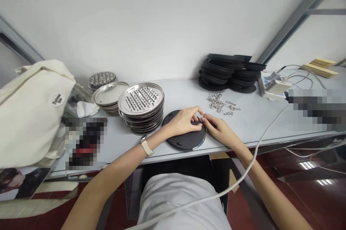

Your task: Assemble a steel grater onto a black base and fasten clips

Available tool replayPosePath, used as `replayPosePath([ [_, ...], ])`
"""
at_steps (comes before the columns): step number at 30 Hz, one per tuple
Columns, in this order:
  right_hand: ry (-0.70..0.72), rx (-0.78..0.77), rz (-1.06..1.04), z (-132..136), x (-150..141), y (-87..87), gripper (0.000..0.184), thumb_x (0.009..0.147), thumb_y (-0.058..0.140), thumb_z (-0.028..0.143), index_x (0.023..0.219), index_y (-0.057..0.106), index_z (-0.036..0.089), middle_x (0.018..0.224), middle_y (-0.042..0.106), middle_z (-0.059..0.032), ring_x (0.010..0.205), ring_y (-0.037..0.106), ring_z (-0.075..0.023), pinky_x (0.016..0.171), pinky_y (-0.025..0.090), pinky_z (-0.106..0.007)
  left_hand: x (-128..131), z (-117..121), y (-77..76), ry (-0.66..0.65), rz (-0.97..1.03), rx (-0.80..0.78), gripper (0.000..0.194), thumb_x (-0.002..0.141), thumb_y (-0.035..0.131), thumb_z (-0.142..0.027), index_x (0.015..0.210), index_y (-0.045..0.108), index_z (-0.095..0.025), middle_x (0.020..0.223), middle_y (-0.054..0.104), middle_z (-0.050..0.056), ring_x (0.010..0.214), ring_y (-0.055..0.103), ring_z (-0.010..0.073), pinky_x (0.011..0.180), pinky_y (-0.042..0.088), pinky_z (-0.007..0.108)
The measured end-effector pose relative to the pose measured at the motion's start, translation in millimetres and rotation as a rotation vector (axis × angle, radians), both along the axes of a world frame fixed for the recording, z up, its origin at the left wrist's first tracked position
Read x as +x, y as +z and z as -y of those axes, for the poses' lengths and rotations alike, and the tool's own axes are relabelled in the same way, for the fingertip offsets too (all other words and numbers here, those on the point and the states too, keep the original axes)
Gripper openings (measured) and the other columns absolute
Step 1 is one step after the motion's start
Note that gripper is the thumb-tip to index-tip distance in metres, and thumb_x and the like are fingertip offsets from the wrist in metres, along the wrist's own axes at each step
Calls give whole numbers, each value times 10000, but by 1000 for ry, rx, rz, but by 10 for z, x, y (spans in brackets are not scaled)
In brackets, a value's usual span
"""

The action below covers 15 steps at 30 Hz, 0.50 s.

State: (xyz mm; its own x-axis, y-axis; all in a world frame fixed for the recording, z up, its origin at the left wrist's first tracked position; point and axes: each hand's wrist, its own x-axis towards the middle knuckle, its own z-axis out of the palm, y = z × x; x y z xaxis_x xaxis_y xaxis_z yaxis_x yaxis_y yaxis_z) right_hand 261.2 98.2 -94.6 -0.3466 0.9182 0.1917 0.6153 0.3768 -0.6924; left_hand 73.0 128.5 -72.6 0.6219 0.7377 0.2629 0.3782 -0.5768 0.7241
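Note:
A black round disc with small slots lies on the table close to its front edge, a strip of shiny metal showing at its rim. My left hand rests over the disc, thumb and fingers pinched near its right edge. From the right, my right hand meets it there, its fingertips closed. Between the fingertips shows a small metal clip, partly hidden. Behind the hands lies a loose pile of silvery clips and rings. Left of the disc stands a stack of round metal grater plates.
Plain metal discs and more grater plates are stacked at the back left. Black discs are piled by the wall. A power strip sits right, a white cable crosses in front, and a cream bag stands left.

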Motion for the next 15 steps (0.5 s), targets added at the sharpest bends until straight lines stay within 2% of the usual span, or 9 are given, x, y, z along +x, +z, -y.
replayPosePath([
  [5, -15, 10, 4, -3, -12, 8, 300, 973, 382, 397, 797, 522, 198, 646, 523, 9, 598, 487, -147, 597, 376, -259, -3, 6, 12, -13, 2, -32, 350, 725, 626, -214, 1065, 542, -204, 757, 593, -35, 727, 589, 120, 683, 457, 232],
  [9, 22, -3, -7, 0, -7, 17, 299, 977, 374, 392, 801, 520, 200, 674, 544, 6, 619, 496, -146, 608, 380, -256, 6, 6, 3, -11, -16, 12, 309, 727, 618, -201, 1024, 533, -197, 793, 574, -20, 765, 573, 131, 716, 460, 249],
  [12, 33, 3, 5, -1, 7, 13, 307, 978, 370, 396, 773, 491, 203, 634, 510, 18, 591, 472, -141, 584, 366, -255, 10, 13, 10, 10, -36, 57, 305, 721, 627, -212, 1007, 522, -200, 912, 572, 10, 816, 555, 144, 758, 461, 273],
  [15, 28, 8, 28, -4, 17, 0, 319, 979, 365, 404, 750, 464, 205, 600, 478, 28, 559, 449, -135, 562, 347, -255, 7, 24, 25, 7, -39, 41, 396, 725, 620, -215, 1097, 484, -210, 1024, 580, 25, 774, 550, 130, 739, 459, 271],
])
